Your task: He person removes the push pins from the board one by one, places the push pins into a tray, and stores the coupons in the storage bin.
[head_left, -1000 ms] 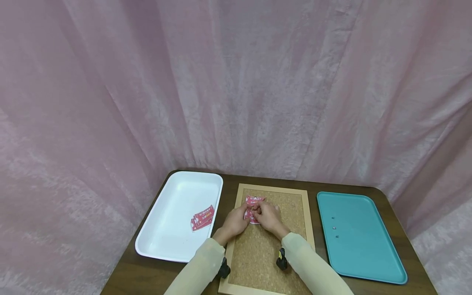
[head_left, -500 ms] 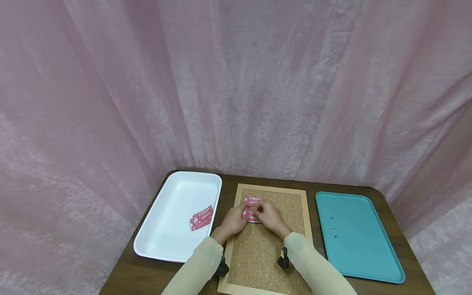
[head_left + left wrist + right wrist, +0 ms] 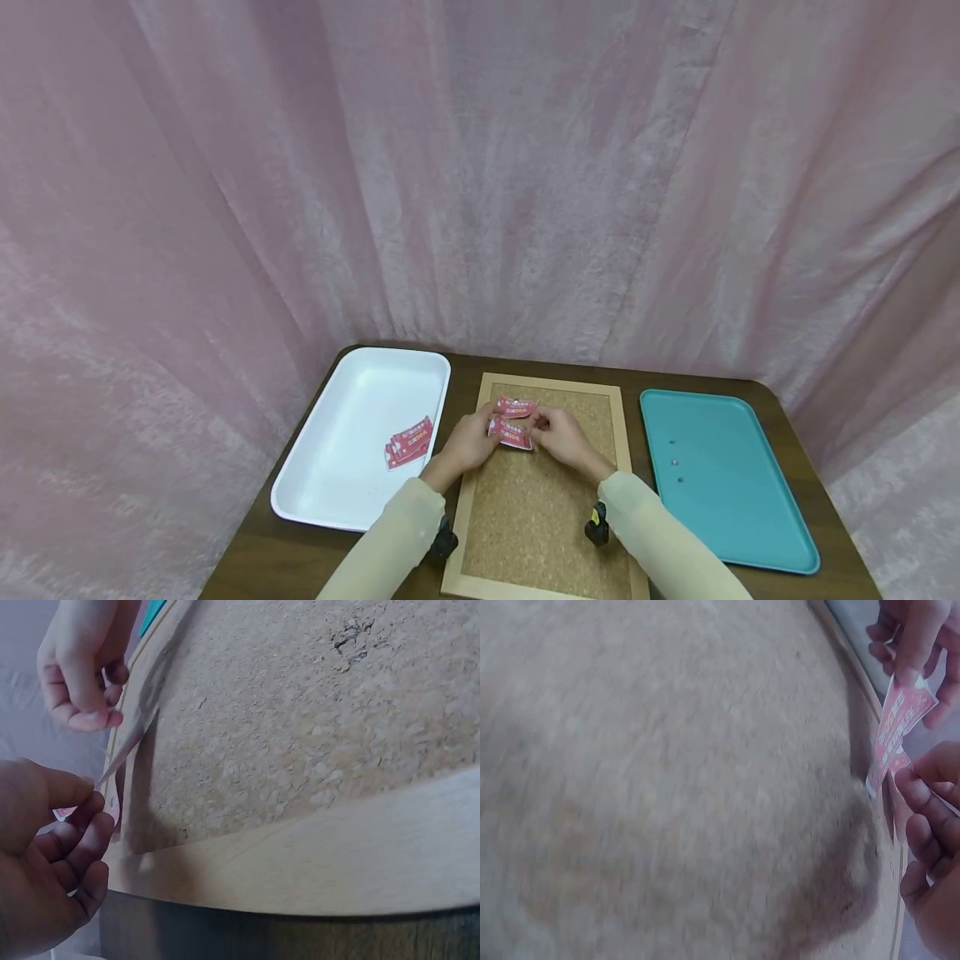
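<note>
My left hand [image 3: 470, 442] pinches the left end of a pink-red coupon [image 3: 512, 433] printed with white and yellow characters. In the left wrist view that coupon appears nearly edge-on, tilted above the cork board [image 3: 315, 735]. A second coupon [image 3: 517, 407] lies just beyond it, near the board's upper left, with a small pale dot at its top edge. Close to the held coupon's right end is my right hand [image 3: 564, 437], its thumb and forefinger together in the left wrist view. Whether something tiny sits between those fingertips is too blurred to tell.
Left of the board stands a white tray [image 3: 352, 467] holding several overlapping coupons [image 3: 409, 442]. A teal tray [image 3: 742, 492] to the right carries a few small pins [image 3: 675, 462]. All rest on a dark wooden table [image 3: 255, 542], with a pink curtain [image 3: 480, 183] behind.
My right hand has drawn back to the right from over the lower coupon, leaving more of it visible. My left hand has shifted slightly left, and the coupon it holds now slants.
</note>
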A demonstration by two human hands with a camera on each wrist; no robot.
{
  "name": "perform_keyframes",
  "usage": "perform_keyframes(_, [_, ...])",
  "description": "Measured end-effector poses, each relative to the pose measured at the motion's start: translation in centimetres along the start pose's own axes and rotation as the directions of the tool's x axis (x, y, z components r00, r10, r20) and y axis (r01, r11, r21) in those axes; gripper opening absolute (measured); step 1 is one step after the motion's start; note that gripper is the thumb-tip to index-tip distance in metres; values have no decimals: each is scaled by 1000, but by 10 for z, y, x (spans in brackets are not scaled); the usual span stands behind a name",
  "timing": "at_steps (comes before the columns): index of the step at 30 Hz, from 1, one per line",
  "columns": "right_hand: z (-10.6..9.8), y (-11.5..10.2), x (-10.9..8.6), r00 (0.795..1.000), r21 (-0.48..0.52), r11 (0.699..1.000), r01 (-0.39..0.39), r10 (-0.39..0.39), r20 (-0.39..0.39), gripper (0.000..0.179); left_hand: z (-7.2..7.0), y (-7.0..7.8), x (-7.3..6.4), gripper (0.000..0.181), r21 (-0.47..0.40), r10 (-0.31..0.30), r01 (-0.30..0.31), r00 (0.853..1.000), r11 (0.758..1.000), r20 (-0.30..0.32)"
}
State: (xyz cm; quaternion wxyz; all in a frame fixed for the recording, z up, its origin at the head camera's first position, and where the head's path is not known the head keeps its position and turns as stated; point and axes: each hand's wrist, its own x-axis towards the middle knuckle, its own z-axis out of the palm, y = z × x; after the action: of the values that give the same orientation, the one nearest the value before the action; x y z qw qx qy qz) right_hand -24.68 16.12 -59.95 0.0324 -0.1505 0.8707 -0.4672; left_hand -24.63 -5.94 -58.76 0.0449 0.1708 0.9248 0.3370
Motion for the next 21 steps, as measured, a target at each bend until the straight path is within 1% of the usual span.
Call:
perform_keyframes(7, [-12,3,-5,999,-45,999,17,-15,43,4,-11,0,-1,47,32,3,-3,1000,999,3])
perform_keyframes(11, [-20,6,-6,999,-62,998,19,-16,37,7,-15,-1,-1,47,28,10,-10,1000,1000,-16])
perform_keyframes(16, [-27,11,-9,999,-68,997,29,-27,27,9,-18,-2,1,48,-1,-3,3,1000,1000,-29])
perform_keyframes(21, [-34,16,-11,1000,-83,996,13,-12,8,8,-22,-4,2,43,-10,4,-4,999,1000,-51])
